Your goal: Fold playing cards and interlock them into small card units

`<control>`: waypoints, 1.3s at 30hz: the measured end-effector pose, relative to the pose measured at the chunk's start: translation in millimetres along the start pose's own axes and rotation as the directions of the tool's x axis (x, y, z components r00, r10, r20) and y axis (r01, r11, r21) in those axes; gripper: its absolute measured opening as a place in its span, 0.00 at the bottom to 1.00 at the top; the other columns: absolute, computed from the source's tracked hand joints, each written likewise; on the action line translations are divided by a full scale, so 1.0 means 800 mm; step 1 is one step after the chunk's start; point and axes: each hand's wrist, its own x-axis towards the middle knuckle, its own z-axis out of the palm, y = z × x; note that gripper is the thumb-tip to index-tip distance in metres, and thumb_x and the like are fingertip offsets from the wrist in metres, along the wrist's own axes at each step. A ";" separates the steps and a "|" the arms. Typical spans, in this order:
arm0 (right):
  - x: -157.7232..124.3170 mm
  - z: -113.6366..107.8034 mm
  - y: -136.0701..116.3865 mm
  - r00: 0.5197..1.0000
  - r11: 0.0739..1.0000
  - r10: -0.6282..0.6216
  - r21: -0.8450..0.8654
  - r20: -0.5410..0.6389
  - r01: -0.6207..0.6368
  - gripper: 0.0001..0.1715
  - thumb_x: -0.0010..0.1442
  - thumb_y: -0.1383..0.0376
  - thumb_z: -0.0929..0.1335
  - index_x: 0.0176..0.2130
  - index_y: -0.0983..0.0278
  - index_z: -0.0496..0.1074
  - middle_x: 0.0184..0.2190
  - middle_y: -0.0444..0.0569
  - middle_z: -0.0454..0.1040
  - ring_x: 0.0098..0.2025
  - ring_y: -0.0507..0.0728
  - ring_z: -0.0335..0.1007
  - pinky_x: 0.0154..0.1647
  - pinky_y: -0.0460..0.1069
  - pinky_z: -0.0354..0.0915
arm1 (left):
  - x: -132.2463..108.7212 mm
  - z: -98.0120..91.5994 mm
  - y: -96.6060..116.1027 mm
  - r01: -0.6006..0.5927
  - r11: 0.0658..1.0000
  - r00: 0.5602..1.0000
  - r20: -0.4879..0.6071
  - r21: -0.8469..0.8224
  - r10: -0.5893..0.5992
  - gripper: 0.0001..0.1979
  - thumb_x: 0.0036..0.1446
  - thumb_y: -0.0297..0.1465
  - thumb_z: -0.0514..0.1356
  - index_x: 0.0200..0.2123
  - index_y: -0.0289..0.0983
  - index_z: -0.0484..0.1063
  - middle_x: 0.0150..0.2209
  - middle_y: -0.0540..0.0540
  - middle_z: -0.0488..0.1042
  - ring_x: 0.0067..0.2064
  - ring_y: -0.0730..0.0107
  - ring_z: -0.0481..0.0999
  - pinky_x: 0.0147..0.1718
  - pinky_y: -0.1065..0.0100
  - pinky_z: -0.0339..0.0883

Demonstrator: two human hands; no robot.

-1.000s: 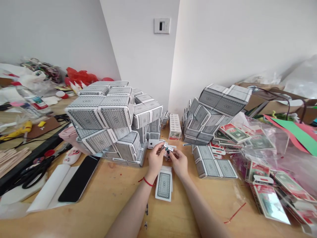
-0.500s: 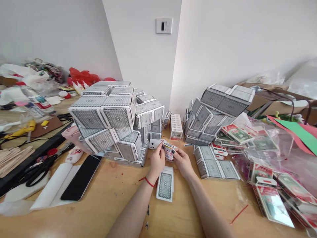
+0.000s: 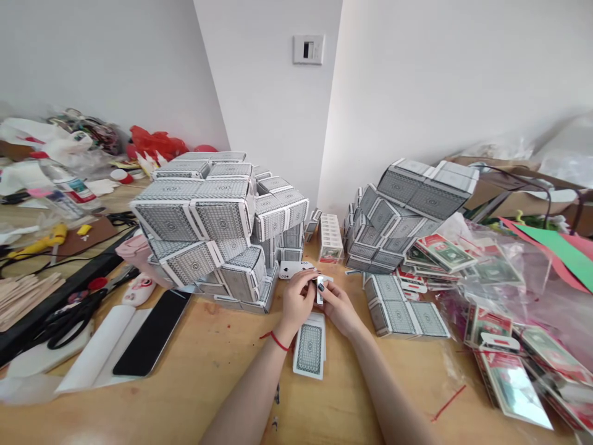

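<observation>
My left hand (image 3: 298,301) and my right hand (image 3: 340,307) meet over the middle of the table, both closed on a small playing card (image 3: 320,290). It looks folded, with a pale strip showing between the fingertips; the rest is hidden by my fingers. Just behind them a two of spades (image 3: 290,269) lies face up, partly covered by my left hand. Nearer to me, below my hands, some playing cards (image 3: 309,350) lie face down with a grey-green patterned back on top.
Blocks built from folded cards stand as a large stack (image 3: 221,213) at left and another stack (image 3: 393,210) at right. A low card block (image 3: 398,314) sits right of my hands. Card packs (image 3: 509,386) lie far right; a phone (image 3: 152,332) and scissors (image 3: 76,318) lie left.
My hands have drawn closer together. The card between them has turned, so its printed face no longer shows and only a narrow pale strip does.
</observation>
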 end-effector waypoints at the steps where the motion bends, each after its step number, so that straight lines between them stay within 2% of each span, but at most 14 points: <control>1: 0.000 0.001 0.000 1.000 1.000 0.004 0.009 -0.004 -0.004 0.12 0.45 0.61 0.71 0.28 0.64 0.67 0.28 0.44 0.70 0.29 0.51 0.67 0.33 0.48 0.64 | -0.001 0.000 0.000 0.007 1.000 1.000 -0.015 0.014 -0.007 0.13 0.52 0.23 0.50 0.39 0.38 0.70 0.42 0.45 0.72 0.46 0.68 0.69 0.47 0.61 0.63; 6: 0.003 0.001 -0.001 0.995 0.998 -0.016 0.062 -0.098 0.022 0.17 0.44 0.58 0.71 0.34 0.63 0.67 0.32 0.46 0.72 0.33 0.54 0.69 0.33 0.51 0.67 | -0.002 -0.003 -0.005 0.108 0.991 0.987 -0.124 0.081 -0.097 0.12 0.52 0.25 0.52 0.39 0.38 0.69 0.40 0.45 0.73 0.44 0.67 0.71 0.44 0.63 0.64; 9: 0.004 -0.001 -0.001 0.993 0.996 -0.041 0.074 -0.114 0.049 0.18 0.45 0.58 0.71 0.36 0.63 0.67 0.35 0.48 0.71 0.34 0.55 0.69 0.32 0.51 0.68 | -0.001 -0.006 -0.011 0.166 0.983 0.970 -0.195 0.075 -0.148 0.11 0.51 0.26 0.53 0.39 0.38 0.69 0.39 0.44 0.74 0.42 0.67 0.72 0.42 0.64 0.65; 15: 0.003 -0.004 -0.004 0.985 0.993 -0.093 0.064 -0.142 0.103 0.18 0.46 0.56 0.69 0.36 0.63 0.68 0.30 0.47 0.71 0.29 0.54 0.68 0.28 0.50 0.67 | 0.001 -0.007 -0.022 0.212 0.973 0.939 -0.296 0.090 -0.177 0.09 0.50 0.28 0.55 0.36 0.36 0.69 0.35 0.44 0.74 0.38 0.67 0.73 0.40 0.65 0.65; 18: 0.004 -0.006 -0.006 0.976 0.988 -0.136 0.052 -0.168 0.147 0.18 0.47 0.56 0.69 0.37 0.63 0.68 0.32 0.47 0.71 0.28 0.53 0.67 0.26 0.48 0.66 | 0.000 -0.006 -0.020 0.195 0.974 0.959 -0.229 0.114 -0.165 0.08 0.49 0.30 0.56 0.35 0.36 0.68 0.34 0.45 0.73 0.37 0.68 0.73 0.38 0.66 0.65; 23: 0.004 -0.006 -0.008 0.955 0.979 -0.204 -0.027 -0.217 0.203 0.17 0.47 0.57 0.69 0.37 0.61 0.68 0.36 0.47 0.71 0.32 0.54 0.68 0.26 0.47 0.66 | 0.000 -0.007 -0.002 0.070 0.992 0.997 -0.035 0.105 -0.067 0.05 0.48 0.28 0.57 0.32 0.36 0.67 0.34 0.46 0.72 0.38 0.69 0.71 0.39 0.66 0.65; 27: 0.004 -0.006 -0.006 0.953 0.977 -0.201 -0.118 -0.226 0.178 0.21 0.46 0.56 0.69 0.40 0.62 0.68 0.40 0.50 0.71 0.37 0.57 0.68 0.27 0.47 0.66 | 0.001 -0.007 0.013 -0.028 0.995 0.997 0.073 0.096 0.021 0.04 0.45 0.25 0.57 0.24 0.36 0.63 0.43 0.41 0.67 0.48 0.62 0.66 0.44 0.61 0.63; 31: 0.005 -0.009 -0.002 0.957 0.975 -0.186 -0.159 -0.221 0.153 0.23 0.43 0.56 0.71 0.40 0.62 0.68 0.40 0.50 0.72 0.37 0.57 0.69 0.28 0.47 0.66 | -0.001 -0.005 0.016 -0.063 0.996 0.982 0.181 0.063 0.051 0.07 0.44 0.21 0.55 0.21 0.36 0.60 0.46 0.41 0.66 0.50 0.62 0.64 0.44 0.62 0.63; 39: 0.005 -0.009 -0.001 0.960 0.976 -0.184 -0.157 -0.212 0.152 0.21 0.44 0.57 0.70 0.39 0.61 0.69 0.38 0.48 0.72 0.36 0.56 0.68 0.30 0.47 0.66 | -0.005 -0.003 0.006 -0.022 0.995 0.984 0.180 0.098 0.004 0.07 0.43 0.21 0.55 0.21 0.37 0.59 0.46 0.41 0.63 0.48 0.64 0.66 0.40 0.65 0.64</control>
